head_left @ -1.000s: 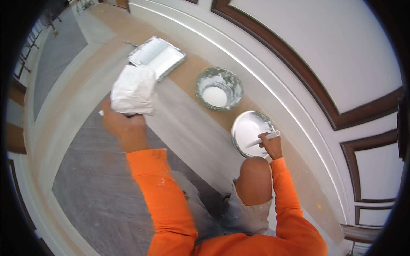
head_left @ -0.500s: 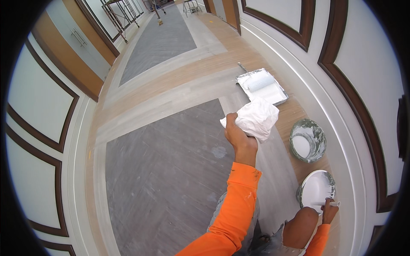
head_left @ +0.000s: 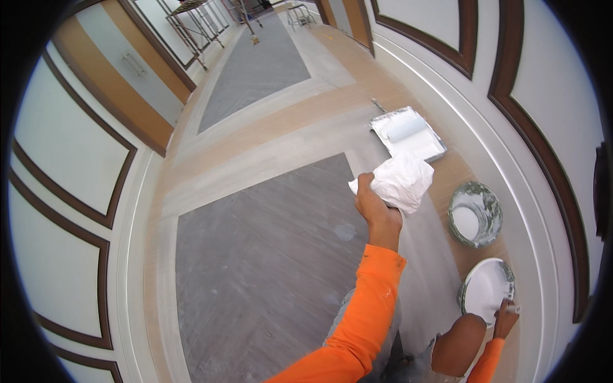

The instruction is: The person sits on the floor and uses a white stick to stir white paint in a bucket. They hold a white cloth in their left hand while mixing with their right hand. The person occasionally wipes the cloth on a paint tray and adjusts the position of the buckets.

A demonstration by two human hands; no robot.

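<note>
White bundle: crumpled and cloth-like, held up in the left hand, overlapping the near edge of the tray in view; contact with the tray cannot be confirmed.
Left fingers: thumb laid over the bundle's near edge, pinching it; the others are mostly hidden beneath.
Pale handle: tube-like, in the right hand at the rim of the near bucket.
Right fingers: closed around the handle; exact finger placement too small to tell.
Near bucket: white paint inside, beside the bare knee.
Handling, judged: keep the handle's working end over the bucket so that drips fall inside; hold the bundle clear of wet paint, gripped firmly; keep the knee off the rim.
Far bucket: paint-smeared walls, white paint at the bottom.
Tray: white-coated, a roller lying in it.
Floor: grey herringbone panel with pale borders.
Surroundings: dark-framed wall panels, scaffold far off.
</note>
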